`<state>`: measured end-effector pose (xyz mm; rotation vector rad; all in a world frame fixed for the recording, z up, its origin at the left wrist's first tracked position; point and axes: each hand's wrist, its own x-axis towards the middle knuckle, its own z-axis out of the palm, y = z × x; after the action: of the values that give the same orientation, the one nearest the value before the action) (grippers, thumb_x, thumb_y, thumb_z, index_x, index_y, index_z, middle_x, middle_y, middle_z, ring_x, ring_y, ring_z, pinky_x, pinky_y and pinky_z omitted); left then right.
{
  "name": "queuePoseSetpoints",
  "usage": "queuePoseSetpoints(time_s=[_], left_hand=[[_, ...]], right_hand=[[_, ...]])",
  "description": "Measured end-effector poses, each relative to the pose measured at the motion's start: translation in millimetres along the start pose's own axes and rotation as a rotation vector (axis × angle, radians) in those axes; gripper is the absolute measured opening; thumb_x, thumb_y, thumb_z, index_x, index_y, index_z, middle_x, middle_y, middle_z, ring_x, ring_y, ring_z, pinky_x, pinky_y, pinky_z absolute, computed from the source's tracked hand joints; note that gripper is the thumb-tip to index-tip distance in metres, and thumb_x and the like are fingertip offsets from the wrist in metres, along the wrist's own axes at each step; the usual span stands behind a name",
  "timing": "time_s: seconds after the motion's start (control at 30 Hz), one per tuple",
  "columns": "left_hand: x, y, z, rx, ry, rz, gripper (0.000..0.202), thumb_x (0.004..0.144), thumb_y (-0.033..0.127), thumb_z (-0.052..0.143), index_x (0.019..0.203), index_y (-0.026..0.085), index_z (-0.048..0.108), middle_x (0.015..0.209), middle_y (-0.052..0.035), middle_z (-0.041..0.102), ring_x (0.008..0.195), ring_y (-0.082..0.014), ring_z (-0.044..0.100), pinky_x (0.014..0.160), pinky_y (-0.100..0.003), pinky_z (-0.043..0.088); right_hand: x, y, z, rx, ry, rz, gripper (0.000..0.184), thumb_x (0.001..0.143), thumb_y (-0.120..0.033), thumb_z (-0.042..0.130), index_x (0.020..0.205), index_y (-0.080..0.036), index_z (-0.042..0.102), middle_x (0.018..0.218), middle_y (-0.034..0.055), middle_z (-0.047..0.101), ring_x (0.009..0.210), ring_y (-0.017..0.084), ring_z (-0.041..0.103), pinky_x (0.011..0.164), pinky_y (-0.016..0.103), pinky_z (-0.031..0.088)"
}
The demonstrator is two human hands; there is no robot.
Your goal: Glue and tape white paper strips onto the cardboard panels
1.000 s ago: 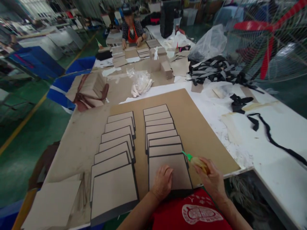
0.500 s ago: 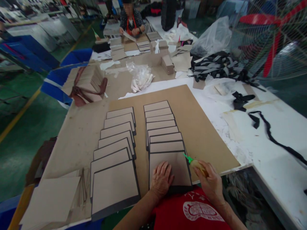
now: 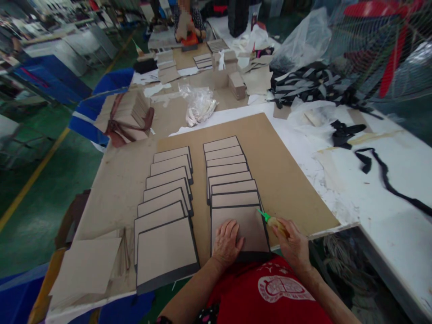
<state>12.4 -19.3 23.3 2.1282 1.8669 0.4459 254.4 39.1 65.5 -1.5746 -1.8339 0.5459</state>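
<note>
My left hand [image 3: 227, 240] lies flat, fingers stretched out, on the nearest dark-edged beige panel [image 3: 251, 229] of the right-hand column. In my right hand [image 3: 293, 243] is a yellowish squeeze bottle [image 3: 278, 226] with a green nozzle [image 3: 263, 214]. The nozzle tip points at the panel's upper right corner; whether it touches cannot be made out. Behind that panel, several similar panels [image 3: 232, 185] overlap in a column. To the left runs a second overlapping column, whose nearest panel [image 3: 167, 252] shows a wide dark lower edge.
A brown board [image 3: 286, 180] lies beneath the panels. Plain beige sheets [image 3: 87, 265] are stacked at the front left, with a tied bundle [image 3: 124, 117] farther back. Black strips [image 3: 310, 85] heap at the right, near a large fan [image 3: 388, 49]. A co-worker [image 3: 189, 27] sits opposite.
The view has shifted slightly. My left hand stays on the panel, and the nozzle remains near its upper right corner. The co-worker has raised a beige piece.
</note>
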Motion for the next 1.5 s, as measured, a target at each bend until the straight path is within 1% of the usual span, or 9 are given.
queuePoseSetpoints(time_s=[0.2,0.4,0.57,0.67,0.93,1.1,1.2,1.3,1.5], left_hand=[[2.1,-2.2,-10.1,-0.103,-0.03,-0.011,0.036,0.089,0.025,0.06,0.125,0.019,0.057,0.137,-0.0102,0.057,0.133,-0.0271,0.046,0.112,-0.048,0.039],[-10.4,-25.2,-27.0,-0.046,-0.037,0.081,0.039,0.093,0.018,0.049,0.131,0.018,0.055,0.14,-0.0095,0.056,0.139,-0.0245,0.039,0.12,-0.046,0.032],[-18.5,-33.2,-23.3,0.053,-0.015,-0.001,0.051,0.092,0.05,0.054,0.14,0.03,0.052,0.152,-0.0064,0.047,0.146,-0.0375,0.027,0.116,-0.069,0.022],[-17.1,-28.2,-24.3,0.083,-0.048,-0.049,0.057,0.089,0.055,0.057,0.142,0.034,0.051,0.158,-0.0061,0.039,0.148,-0.0444,0.018,0.109,-0.077,0.025],[-10.2,-19.6,-31.7,0.1,-0.116,-0.183,0.061,0.085,0.05,0.063,0.143,0.038,0.049,0.163,-0.0067,0.03,0.148,-0.0414,0.018,0.105,-0.069,0.033],[-3.5,-18.3,-37.4,0.11,-0.269,-0.194,0.109,0.061,0.071,0.075,0.154,0.032,0.033,0.167,-0.0125,0.013,0.149,-0.0471,0.008,0.104,-0.074,0.029],[-3.0,-20.2,-40.6,0.127,-0.359,-0.15,0.128,0.049,0.074,0.078,0.157,0.03,0.023,0.168,-0.013,0.007,0.149,-0.0501,-0.001,0.103,-0.079,0.024],[-7.0,-22.5,-43.4,0.143,-0.361,-0.104,0.127,0.049,0.073,0.079,0.156,0.03,0.026,0.168,-0.0115,0.008,0.15,-0.0495,-0.002,0.104,-0.078,0.023],[-22.2,-21.0,-45.6,0.101,-0.265,-0.071,0.105,0.061,0.07,0.074,0.151,0.03,0.038,0.166,-0.0151,0.015,0.15,-0.0471,0.005,0.105,-0.071,0.03]], right_hand=[[-4.1,-13.4,3.5,-0.144,-0.029,0.04,0.031,0.097,-0.047,0.052,0.113,-0.023,0.066,0.097,0.0055,0.071,0.083,0.021,0.068,0.071,0.03,0.051],[-5.8,-20.6,6.3,-0.191,-0.028,0.027,0.038,0.098,-0.051,0.047,0.112,-0.023,0.066,0.097,0.0072,0.071,0.084,0.021,0.068,0.071,0.03,0.05],[-4.8,-25.0,7.5,-0.256,-0.059,0.047,0.037,0.097,-0.052,0.047,0.111,-0.024,0.066,0.099,0.0062,0.07,0.083,0.021,0.068,0.067,0.03,0.048],[-2.9,-27.8,5.9,-0.272,-0.071,0.046,0.034,0.097,-0.049,0.048,0.111,-0.024,0.065,0.099,0.0057,0.07,0.082,0.02,0.068,0.065,0.029,0.047],[6.8,-22.7,-2.1,-0.259,-0.104,0.002,0.028,0.095,-0.044,0.053,0.111,-0.025,0.066,0.099,0.005,0.07,0.082,0.019,0.068,0.065,0.028,0.049],[19.4,-15.0,-9.3,-0.256,-0.171,0.004,0.025,0.095,-0.042,0.055,0.111,-0.026,0.066,0.103,0.0046,0.07,0.083,0.018,0.067,0.067,0.027,0.048],[23.9,-13.5,-11.8,-0.256,-0.2,0.02,0.025,0.095,-0.042,0.056,0.111,-0.027,0.066,0.103,0.0038,0.069,0.086,0.019,0.067,0.069,0.028,0.047],[23.2,-13.5,-11.8,-0.277,-0.202,0.023,0.024,0.095,-0.042,0.056,0.112,-0.027,0.065,0.105,0.0031,0.069,0.085,0.018,0.067,0.068,0.028,0.046],[23.6,-17.4,-10.8,-0.307,-0.179,-0.023,0.023,0.093,-0.038,0.058,0.113,-0.028,0.065,0.103,0.0029,0.069,0.084,0.018,0.066,0.066,0.027,0.045]])
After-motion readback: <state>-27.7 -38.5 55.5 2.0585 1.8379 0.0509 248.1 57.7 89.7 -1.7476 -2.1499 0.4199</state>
